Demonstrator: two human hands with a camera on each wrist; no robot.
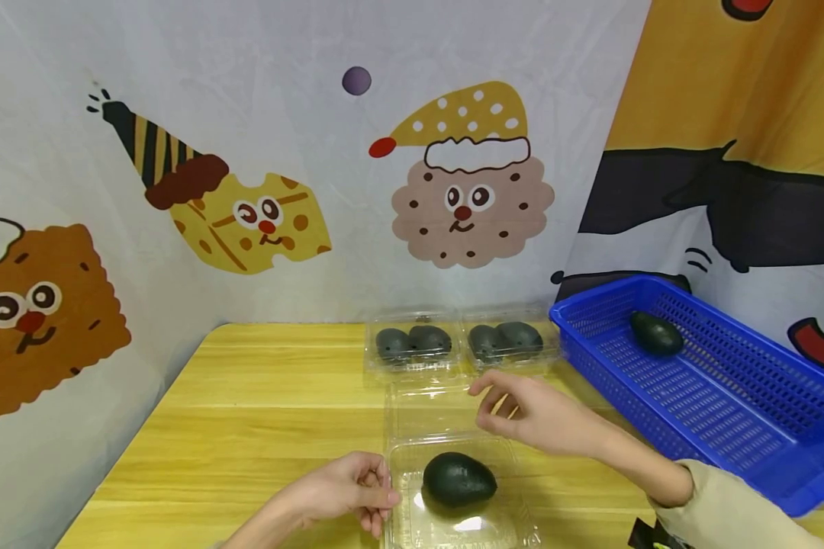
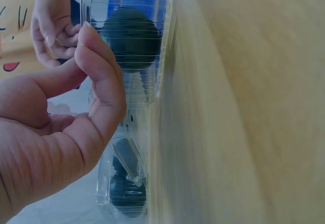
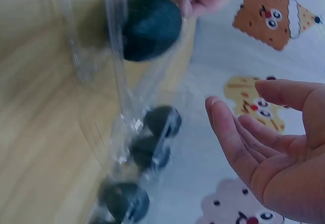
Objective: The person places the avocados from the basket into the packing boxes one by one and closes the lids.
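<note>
An open clear plastic clamshell box lies on the table, its lid folded back away from me. One dark green avocado rests inside the box, also visible in the right wrist view as a dark avocado. My left hand pinches the box's left rim between thumb and fingers; the left wrist view shows that hand at the clear wall. Over the lid's right side hovers my right hand, fingers loosely bent and holding nothing, as the right wrist view of the hand confirms.
Two closed clear boxes, a left one and a right one, stand at the back, each with two avocados. A blue basket holding one avocado sits at the right. Behind the wooden table hangs a cartoon-printed cloth.
</note>
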